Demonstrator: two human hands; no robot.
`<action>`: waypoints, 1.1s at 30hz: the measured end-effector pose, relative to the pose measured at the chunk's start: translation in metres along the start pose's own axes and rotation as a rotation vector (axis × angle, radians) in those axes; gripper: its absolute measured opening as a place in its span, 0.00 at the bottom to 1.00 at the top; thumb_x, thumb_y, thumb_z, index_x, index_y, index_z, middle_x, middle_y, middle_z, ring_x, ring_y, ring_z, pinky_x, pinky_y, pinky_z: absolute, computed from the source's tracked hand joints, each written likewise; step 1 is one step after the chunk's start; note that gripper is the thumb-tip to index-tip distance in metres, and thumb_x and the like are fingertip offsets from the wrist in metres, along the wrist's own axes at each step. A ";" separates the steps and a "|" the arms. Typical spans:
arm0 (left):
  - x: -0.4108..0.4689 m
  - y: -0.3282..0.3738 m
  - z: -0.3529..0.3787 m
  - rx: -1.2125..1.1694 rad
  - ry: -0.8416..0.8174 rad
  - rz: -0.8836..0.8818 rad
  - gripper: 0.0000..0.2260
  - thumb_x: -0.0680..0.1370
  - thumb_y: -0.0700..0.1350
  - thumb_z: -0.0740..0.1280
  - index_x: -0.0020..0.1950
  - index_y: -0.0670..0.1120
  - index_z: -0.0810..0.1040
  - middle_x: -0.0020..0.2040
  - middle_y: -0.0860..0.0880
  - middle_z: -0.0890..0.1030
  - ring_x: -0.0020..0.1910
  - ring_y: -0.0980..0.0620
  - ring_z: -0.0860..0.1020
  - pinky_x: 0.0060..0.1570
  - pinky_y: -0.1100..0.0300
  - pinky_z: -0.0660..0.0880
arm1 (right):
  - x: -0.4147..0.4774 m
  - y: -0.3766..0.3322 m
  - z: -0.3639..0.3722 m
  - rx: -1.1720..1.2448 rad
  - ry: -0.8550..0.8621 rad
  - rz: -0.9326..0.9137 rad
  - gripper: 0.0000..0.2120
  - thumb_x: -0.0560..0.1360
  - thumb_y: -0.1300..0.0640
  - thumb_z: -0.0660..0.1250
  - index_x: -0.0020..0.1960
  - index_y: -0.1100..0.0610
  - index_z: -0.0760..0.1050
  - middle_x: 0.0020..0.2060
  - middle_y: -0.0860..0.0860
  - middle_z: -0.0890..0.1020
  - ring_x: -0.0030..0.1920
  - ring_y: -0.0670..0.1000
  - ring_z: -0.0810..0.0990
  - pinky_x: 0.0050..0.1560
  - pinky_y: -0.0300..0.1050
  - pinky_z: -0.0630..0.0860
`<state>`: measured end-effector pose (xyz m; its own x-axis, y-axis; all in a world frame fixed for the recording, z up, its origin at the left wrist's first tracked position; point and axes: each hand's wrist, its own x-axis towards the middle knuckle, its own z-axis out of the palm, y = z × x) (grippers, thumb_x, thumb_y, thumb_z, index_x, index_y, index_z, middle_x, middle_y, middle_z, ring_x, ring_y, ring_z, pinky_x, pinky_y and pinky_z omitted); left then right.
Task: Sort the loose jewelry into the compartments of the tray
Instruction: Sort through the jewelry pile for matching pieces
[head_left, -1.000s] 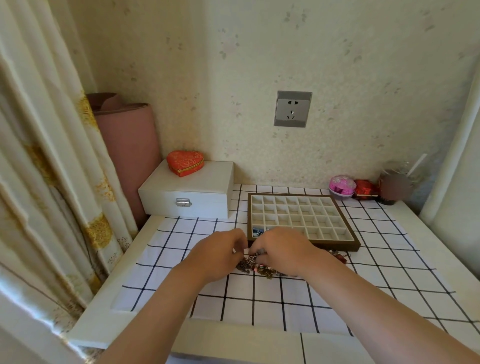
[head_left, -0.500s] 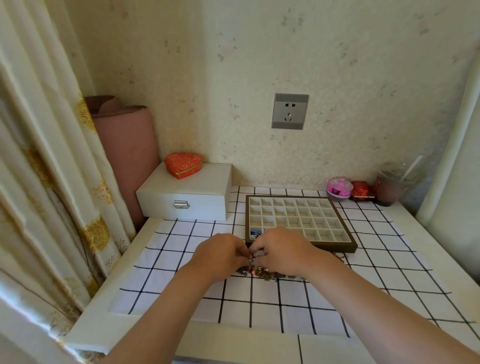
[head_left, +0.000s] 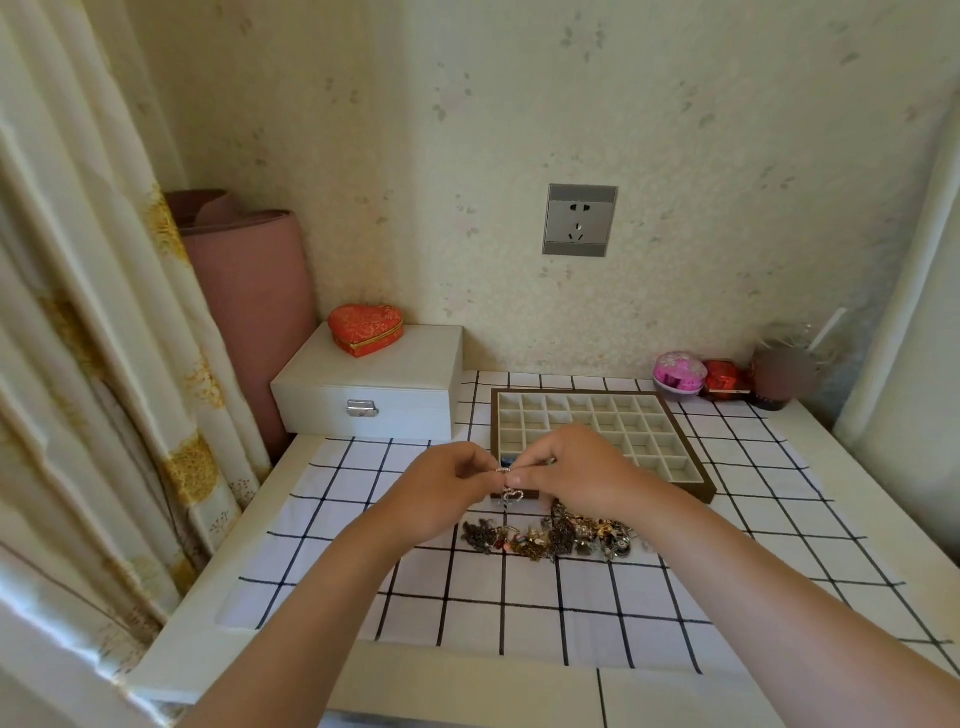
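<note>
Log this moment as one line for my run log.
left hand: pinches small silver piece | right hand: pinches same piece | jewelry pile: on checked cloth, near side of tray

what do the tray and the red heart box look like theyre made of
The tray looks like a dark brown wood or wood-look frame with pale matte lining in its cells, perhaps velvet. The heart box seems covered in red patterned fabric with a slight sheen, brocade-like, with a gold seam band.
</note>
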<state>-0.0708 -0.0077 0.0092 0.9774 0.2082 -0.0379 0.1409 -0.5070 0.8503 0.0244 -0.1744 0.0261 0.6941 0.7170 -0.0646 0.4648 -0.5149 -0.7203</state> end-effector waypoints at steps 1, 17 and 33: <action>0.000 0.003 -0.001 -0.043 0.009 -0.023 0.04 0.78 0.48 0.69 0.47 0.49 0.82 0.44 0.50 0.84 0.43 0.56 0.79 0.45 0.62 0.74 | -0.001 0.000 -0.002 0.061 0.005 0.023 0.05 0.76 0.52 0.73 0.48 0.52 0.86 0.42 0.45 0.86 0.39 0.47 0.86 0.33 0.36 0.76; 0.020 0.036 0.006 0.019 0.102 0.058 0.05 0.80 0.46 0.66 0.46 0.50 0.80 0.41 0.55 0.81 0.39 0.58 0.78 0.44 0.61 0.75 | -0.010 0.008 -0.037 0.296 -0.052 0.165 0.07 0.77 0.63 0.71 0.54 0.57 0.84 0.41 0.52 0.84 0.33 0.47 0.81 0.34 0.43 0.80; 0.061 0.031 0.058 0.396 0.101 0.095 0.02 0.76 0.52 0.71 0.44 0.56 0.82 0.43 0.57 0.82 0.48 0.55 0.79 0.52 0.54 0.78 | 0.008 0.044 -0.048 -0.050 0.171 0.204 0.05 0.76 0.56 0.72 0.43 0.48 0.84 0.40 0.44 0.84 0.33 0.43 0.78 0.33 0.38 0.73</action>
<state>0.0021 -0.0594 0.0032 0.9713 0.2161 0.0990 0.1204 -0.8064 0.5790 0.0770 -0.2137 0.0277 0.8571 0.5081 -0.0844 0.3294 -0.6666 -0.6687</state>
